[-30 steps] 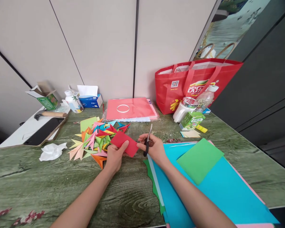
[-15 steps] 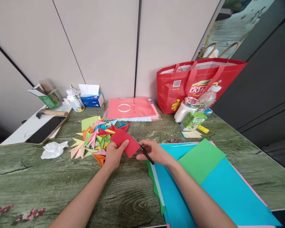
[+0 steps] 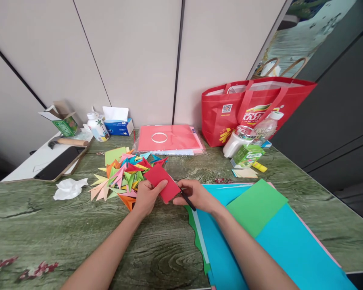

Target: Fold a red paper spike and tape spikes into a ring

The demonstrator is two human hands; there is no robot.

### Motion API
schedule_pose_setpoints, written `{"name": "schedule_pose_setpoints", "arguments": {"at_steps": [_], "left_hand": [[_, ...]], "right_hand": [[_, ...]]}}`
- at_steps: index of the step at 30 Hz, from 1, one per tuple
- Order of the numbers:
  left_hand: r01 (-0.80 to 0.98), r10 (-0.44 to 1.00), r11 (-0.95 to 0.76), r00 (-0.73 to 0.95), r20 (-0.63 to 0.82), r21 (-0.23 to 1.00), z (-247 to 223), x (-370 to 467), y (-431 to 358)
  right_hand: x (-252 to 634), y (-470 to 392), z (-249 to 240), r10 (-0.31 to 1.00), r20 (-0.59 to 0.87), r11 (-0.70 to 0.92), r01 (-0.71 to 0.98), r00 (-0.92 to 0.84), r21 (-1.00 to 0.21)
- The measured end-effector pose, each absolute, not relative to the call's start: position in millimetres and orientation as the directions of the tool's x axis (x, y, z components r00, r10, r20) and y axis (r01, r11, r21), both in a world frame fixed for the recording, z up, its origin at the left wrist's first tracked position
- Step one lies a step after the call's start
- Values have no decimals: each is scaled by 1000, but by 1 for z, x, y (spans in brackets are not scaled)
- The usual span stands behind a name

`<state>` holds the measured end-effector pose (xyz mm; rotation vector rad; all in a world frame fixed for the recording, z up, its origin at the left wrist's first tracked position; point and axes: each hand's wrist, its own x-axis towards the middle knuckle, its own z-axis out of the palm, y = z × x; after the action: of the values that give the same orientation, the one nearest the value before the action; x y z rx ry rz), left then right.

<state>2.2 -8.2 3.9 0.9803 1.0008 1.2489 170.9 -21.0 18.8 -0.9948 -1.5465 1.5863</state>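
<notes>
Pinched in my left hand (image 3: 147,197) is a red paper piece (image 3: 161,181), held above the table with the thumb on top. My right hand (image 3: 193,195) grips a dark cutting tool (image 3: 187,200), its dark end pointing down toward me and its thin blade lying along the paper's right edge. Much of the blade is hard to make out against the paper. Just behind and left of my left hand lies a pile of folded paper pieces (image 3: 121,175) in many colours. Under my right forearm are large blue sheets (image 3: 293,245) with a green sheet (image 3: 260,205) on top.
A red packet of paper (image 3: 178,137) with a ring on it lies at the back. At the right stand a red bag (image 3: 211,117), a white mug (image 3: 232,146) and a green box (image 3: 248,155). Crumpled tissue (image 3: 70,189) and a phone (image 3: 59,163) are at the left.
The blade has closed in along the red paper's right edge, and the paper has tilted slightly. The whole view has shifted a little.
</notes>
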Motion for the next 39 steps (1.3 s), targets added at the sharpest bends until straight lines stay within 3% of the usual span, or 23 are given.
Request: {"name": "schedule_pose_setpoints", "arguments": {"at_steps": [14, 39], "left_hand": [[-330, 987, 95, 152, -47, 939, 10, 0, -10], [-244, 961, 144, 264, -78, 959, 11, -4, -9]], "right_hand": [[168, -21, 15, 885, -67, -64, 22, -461, -998], [167, -22, 16, 873, -62, -85, -26, -485, -996]]}}
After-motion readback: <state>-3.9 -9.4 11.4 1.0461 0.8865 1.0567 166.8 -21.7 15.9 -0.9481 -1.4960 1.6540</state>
